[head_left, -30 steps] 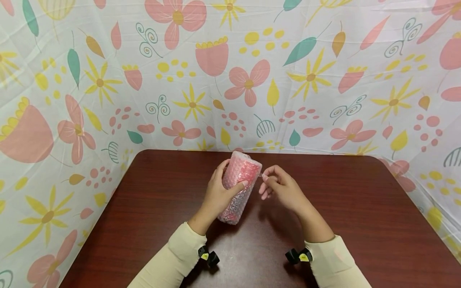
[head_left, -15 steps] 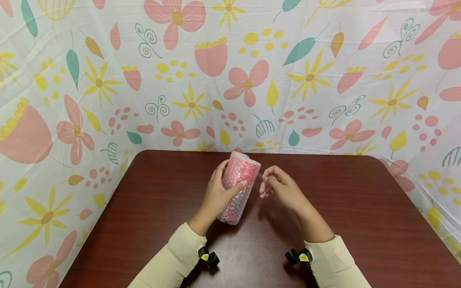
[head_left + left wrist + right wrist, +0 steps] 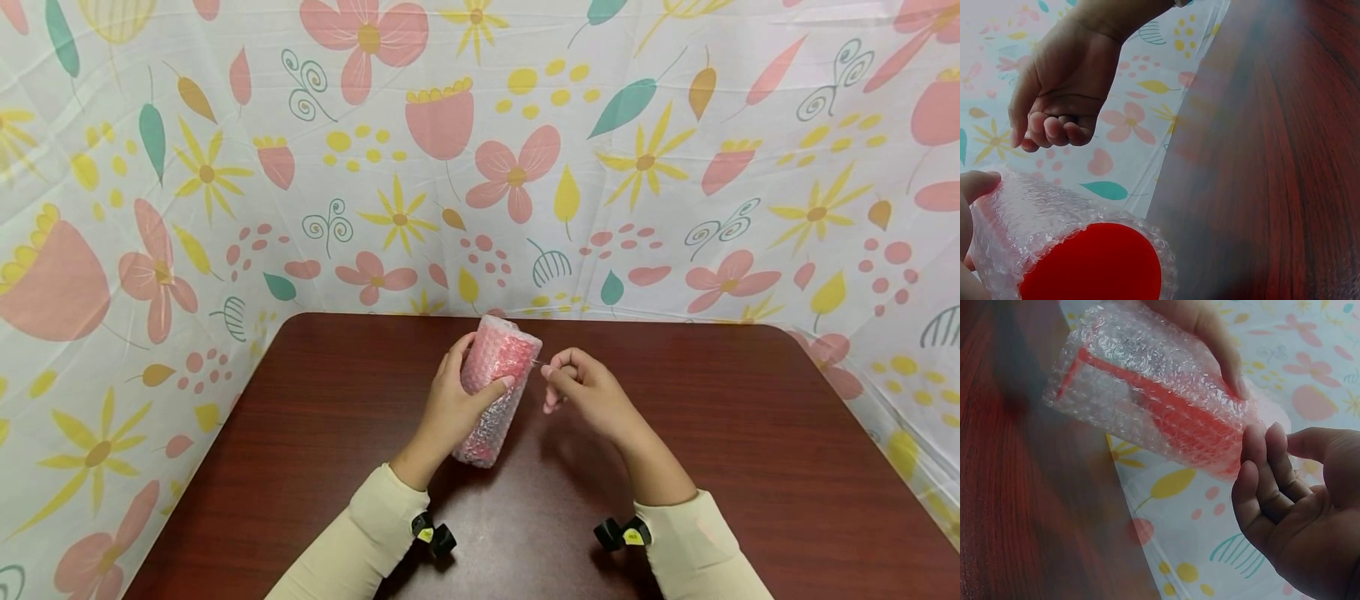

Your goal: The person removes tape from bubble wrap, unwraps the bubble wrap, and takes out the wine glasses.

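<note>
A cylindrical, red-ended object in bubble wrap is tilted over the middle of the table. My left hand grips it from the left side, thumb across the front. Its flat red end shows in the left wrist view, uncovered by the bubble wrap. Beside the upper right edge, my right hand has its thumb and forefinger together, pinching a thin clear strip that runs to the wrap. What the strip is made of is too small to tell. In the right wrist view a red shape shows through the bubbles.
The dark reddish-brown table has its back edge against a flower-printed cloth, which also hangs at both sides. Small black devices with yellow labels sit at both wrists.
The right hand's fingers have shifted slightly and the clear strip shows more plainly between them and the wrap. The left hand and the wrapped object have barely moved.
</note>
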`<control>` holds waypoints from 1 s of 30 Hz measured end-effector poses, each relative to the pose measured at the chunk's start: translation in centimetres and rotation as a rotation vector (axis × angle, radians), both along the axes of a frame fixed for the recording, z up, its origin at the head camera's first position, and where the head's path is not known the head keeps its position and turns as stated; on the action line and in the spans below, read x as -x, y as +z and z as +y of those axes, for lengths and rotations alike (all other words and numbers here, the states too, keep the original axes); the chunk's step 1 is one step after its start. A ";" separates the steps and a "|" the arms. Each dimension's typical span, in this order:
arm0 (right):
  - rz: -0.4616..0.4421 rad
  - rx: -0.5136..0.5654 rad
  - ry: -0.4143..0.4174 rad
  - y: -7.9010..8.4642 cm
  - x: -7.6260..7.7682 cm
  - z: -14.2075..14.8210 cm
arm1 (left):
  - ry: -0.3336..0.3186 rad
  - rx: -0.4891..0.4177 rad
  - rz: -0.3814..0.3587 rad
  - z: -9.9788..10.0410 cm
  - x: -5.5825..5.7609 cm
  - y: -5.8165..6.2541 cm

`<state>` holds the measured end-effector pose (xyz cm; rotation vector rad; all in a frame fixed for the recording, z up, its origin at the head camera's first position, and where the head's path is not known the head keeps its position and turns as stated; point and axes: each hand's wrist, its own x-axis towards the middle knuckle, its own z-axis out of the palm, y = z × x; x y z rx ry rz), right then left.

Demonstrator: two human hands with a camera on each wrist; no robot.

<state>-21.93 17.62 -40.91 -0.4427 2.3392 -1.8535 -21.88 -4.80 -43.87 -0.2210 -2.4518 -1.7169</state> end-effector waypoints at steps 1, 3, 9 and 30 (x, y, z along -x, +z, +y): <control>-0.003 0.004 0.001 0.0 0.0 0.0 | -0.001 -0.001 -0.001 0.0 0.0 0.0; -0.008 0.012 0.009 0.0 0.0 0.0 | -0.004 -0.005 -0.003 0.0 -0.1 0.1; 0.014 0.012 0.054 -0.2 0.0 0.0 | -0.009 -0.004 -0.008 0.1 -0.1 0.1; 0.086 -0.020 0.082 -0.3 -0.1 -0.1 | -0.002 0.005 0.022 0.0 0.0 0.0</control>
